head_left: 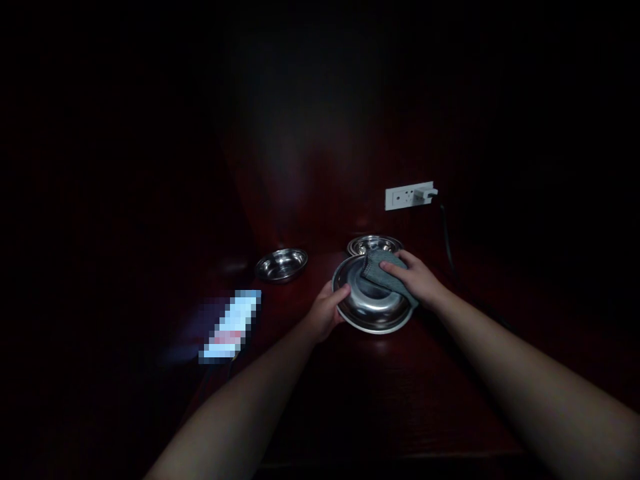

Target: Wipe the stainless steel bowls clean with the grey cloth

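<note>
One round metal dish [373, 313], shiny, wide-rimmed, right of centre in the head view. Tilts with hollow face toward the camera. Sits between left hand [327, 312] and right hand [416, 277], over a dark red surface [350, 407]. Cannot tell whether lower rim touches that surface or clears it.

Left hand: clamped on the dish's left rim, thumb across the edge onto the inner face, other fingers beneath and mostly hidden. Right hand: closed on a grey-green folded cloth [386, 272], thumb pressed flat on top, remaining fingers toward the far side, partly out of sight. Cloth against upper right part of the dish, covering some of inner face and hanging over right rim. Cannot tell how far the right fingers wrap behind the rim.

Just behind the held dish: a stack of metal dishes [374, 241], partly covered by dish and cloth; count not readable. Farther left, well apart from both hands: single metal dish [283, 267], upright, open side up. Nearer the camera, left of left forearm: bright screen [233, 327], blurred to blocks. Beyond, at right: white socket panel [399, 198] with plug [425, 194] inserted, dark cable [447, 238] running down. Remainder too dark to read.
</note>
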Tool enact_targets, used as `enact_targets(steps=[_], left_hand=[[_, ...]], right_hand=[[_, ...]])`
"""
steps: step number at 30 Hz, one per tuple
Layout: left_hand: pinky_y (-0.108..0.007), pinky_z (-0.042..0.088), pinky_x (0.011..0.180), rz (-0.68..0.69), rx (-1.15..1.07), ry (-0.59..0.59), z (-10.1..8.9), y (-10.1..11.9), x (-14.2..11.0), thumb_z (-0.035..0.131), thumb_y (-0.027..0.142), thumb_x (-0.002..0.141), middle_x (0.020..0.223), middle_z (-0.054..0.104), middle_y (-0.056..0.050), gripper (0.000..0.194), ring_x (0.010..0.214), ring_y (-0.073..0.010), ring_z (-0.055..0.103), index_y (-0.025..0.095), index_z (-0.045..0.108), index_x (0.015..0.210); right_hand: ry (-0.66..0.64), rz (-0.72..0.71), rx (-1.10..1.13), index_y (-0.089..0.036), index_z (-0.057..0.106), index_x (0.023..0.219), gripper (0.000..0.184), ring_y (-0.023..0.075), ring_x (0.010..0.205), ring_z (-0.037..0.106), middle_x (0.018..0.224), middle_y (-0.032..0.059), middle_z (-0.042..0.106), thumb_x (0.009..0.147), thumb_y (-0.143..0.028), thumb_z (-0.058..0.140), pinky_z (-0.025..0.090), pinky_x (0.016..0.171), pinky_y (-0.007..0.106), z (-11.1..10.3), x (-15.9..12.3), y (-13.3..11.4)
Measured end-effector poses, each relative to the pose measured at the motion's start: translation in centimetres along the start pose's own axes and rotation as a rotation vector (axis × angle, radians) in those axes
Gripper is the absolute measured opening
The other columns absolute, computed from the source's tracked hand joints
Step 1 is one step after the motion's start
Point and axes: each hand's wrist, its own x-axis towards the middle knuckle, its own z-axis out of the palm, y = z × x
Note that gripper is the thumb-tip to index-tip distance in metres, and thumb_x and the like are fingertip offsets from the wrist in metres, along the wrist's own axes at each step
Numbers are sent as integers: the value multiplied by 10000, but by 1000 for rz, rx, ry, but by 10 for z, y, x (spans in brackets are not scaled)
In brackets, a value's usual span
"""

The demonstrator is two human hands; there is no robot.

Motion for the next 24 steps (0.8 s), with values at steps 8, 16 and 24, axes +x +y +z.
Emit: enact_targets(steps=[8, 16, 24], left_hand=[[-332, 479, 789, 130, 33, 48, -2, 2, 8, 706, 314, 666, 965, 667, -87, 399, 847, -195, 634, 160, 596, 1017], [-338, 454, 833, 136, 31, 59, 0, 5, 8, 723, 298, 641, 930, 672, -72, 386, 825, -176, 625, 160, 609, 982], [-357, 450, 848, 124, 43, 48, 1, 8, 6, 731, 281, 635, 915, 669, -66, 393, 813, -173, 625, 158, 586, 978]], right_hand=[[-62, -5, -9, -202, 563, 939, 440, 182, 759, 605, 893, 36, 643, 655, -527, 649, 493, 703, 319, 3, -2, -1], [-56, -36, -17, -191, 565, 874, 393, 187, 739, 600, 825, 32, 628, 669, -517, 647, 485, 681, 329, 1, -6, -6], [-53, -21, -11, -197, 555, 861, 388, 182, 737, 592, 811, 23, 611, 665, -517, 655, 475, 666, 317, 0, -6, -6]])
